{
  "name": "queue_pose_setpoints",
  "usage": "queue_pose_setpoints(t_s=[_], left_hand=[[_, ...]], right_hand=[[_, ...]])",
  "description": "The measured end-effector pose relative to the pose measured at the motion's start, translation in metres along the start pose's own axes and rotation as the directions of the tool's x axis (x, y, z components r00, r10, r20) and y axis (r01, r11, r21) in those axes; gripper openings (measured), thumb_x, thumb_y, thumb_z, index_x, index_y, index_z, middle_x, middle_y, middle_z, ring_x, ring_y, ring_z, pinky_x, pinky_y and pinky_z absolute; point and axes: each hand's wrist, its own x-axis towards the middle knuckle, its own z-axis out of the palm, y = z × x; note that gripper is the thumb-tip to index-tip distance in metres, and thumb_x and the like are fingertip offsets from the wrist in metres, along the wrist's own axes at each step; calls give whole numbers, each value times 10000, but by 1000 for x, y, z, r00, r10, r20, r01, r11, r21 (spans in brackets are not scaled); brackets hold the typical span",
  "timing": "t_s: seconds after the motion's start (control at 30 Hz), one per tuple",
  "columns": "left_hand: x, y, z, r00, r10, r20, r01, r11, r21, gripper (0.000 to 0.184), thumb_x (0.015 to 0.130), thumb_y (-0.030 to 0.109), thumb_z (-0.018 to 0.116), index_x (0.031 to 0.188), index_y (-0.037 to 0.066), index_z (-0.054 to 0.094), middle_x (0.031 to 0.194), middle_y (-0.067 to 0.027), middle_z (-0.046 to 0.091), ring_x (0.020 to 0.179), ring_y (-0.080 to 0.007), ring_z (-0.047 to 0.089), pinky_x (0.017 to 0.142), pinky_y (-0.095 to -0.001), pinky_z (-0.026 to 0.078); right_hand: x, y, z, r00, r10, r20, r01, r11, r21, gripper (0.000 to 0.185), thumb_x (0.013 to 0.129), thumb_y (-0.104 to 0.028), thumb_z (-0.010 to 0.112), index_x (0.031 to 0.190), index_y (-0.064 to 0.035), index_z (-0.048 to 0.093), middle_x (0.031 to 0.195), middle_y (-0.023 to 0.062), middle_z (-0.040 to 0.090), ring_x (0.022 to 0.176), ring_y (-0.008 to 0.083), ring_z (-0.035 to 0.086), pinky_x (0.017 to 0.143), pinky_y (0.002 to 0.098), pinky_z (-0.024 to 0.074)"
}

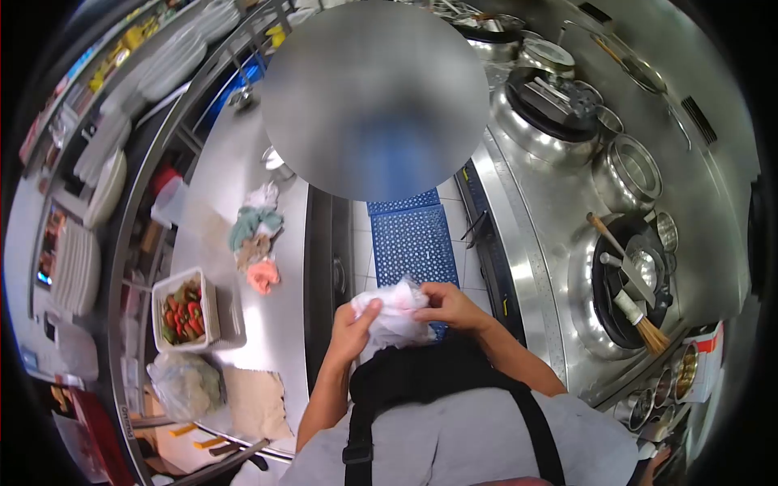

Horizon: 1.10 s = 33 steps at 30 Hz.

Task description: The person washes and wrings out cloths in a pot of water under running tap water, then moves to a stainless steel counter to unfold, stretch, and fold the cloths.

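In front of my waist I hold a crumpled white cloth (395,314) with faint pink patches. My left hand (353,330) grips its left side, thumb on top. At the cloth's right edge, the fingers of my right hand (452,307) are closed on it. The underside of the cloth and some fingertips are hidden. On the steel counter to the left lies a row of rumpled cloths: a green one (255,227), a brown one (253,253) and an orange one (263,276).
A white basket of red and green peppers (185,316) stands left, beside a plastic bag (185,386) and a beige cloth (256,402). Shelves of plates (67,267) line that side. Right are woks (628,283) and a brush (640,322). A blue mat (412,247) covers the aisle floor.
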Motion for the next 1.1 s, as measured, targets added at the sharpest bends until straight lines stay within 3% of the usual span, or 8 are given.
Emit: queue_pose_setpoints(t_s=[0.1, 0.37, 0.53, 0.63, 0.73, 0.8, 0.9, 1.1], left_hand=[[-4, 5, 10, 992, -56, -114, 31, 977, -212, 277, 963, 226, 680, 1068, -30, 695, 998, -91, 724, 908, -159, 674, 833, -311, 531], [10, 9, 7, 986, -2, -166, -24, 988, -155, 259, 887, 109, 729, 1103, -19, 666, 1017, -99, 720, 914, -180, 685, 839, -320, 541], [20, 6, -18, 983, 41, -182, -69, 986, -155, 133, 860, 76, 745, 947, 48, 649, 889, -28, 674, 802, -116, 629, 761, -269, 510], [39, 8, -11, 994, 60, -90, -59, 998, 9, 138, 848, 86, 761, 925, 52, 651, 871, -8, 654, 808, -97, 609, 758, -252, 494], [69, 4, -10, 984, 170, -56, -146, 945, 293, 211, 842, 116, 766, 1009, 25, 676, 900, -1, 645, 838, -103, 589, 779, -270, 484], [86, 10, -23, 985, 171, -11, -159, 938, 308, 185, 893, 155, 699, 1019, 21, 683, 889, -12, 647, 817, -107, 572, 744, -273, 476], [92, 46, -15, 996, -4, 84, 0, 999, 43, 167, 988, 193, 618, 1011, 35, 668, 848, -13, 675, 756, -68, 574, 676, -217, 456], [95, 92, 33, 900, 102, 424, 0, 973, -233, 184, 1016, 174, 590, 1091, 13, 639, 958, -59, 693, 866, -116, 674, 733, -249, 557]], right_hand=[[-34, -26, -33, 978, -145, -149, 190, 914, 359, 256, 855, -38, 737, 1079, -36, 613, 1017, 59, 683, 968, 154, 655, 906, 305, 506], [-47, -54, -95, 917, -349, -194, 397, 852, 342, 397, 833, 119, 651, 1171, -81, 592, 1048, 52, 653, 938, 167, 663, 893, 316, 530], [-66, -95, -95, 946, -229, -228, 127, 912, -390, 598, 744, 123, 598, 1310, -68, 609, 1124, 102, 692, 1008, 204, 672, 910, 325, 529], [-58, -95, -92, 983, 79, -165, -183, 385, -905, 495, 719, 60, 525, 1176, -2, 706, 1115, 153, 730, 1029, 208, 675, 909, 335, 534], [-34, -84, -95, 977, -207, 50, 185, 706, -684, 447, 750, 47, 496, 1140, 21, 713, 1123, 149, 725, 1011, 213, 686, 888, 351, 551], [-21, -102, -66, 960, -215, -182, 148, 935, -322, 400, 771, 48, 484, 1091, 35, 724, 1105, 137, 725, 1001, 205, 684, 900, 344, 545], [-1, -102, -48, 963, -203, -176, 95, 870, -484, 363, 825, 21, 506, 1123, 29, 713, 1084, 117, 716, 1024, 190, 663, 949, 311, 507], [36, -88, -10, 914, -402, -57, 307, 775, -552, 414, 811, -181, 809, 1159, 16, 703, 1038, 51, 665, 1022, 150, 609, 932, 279, 470]])
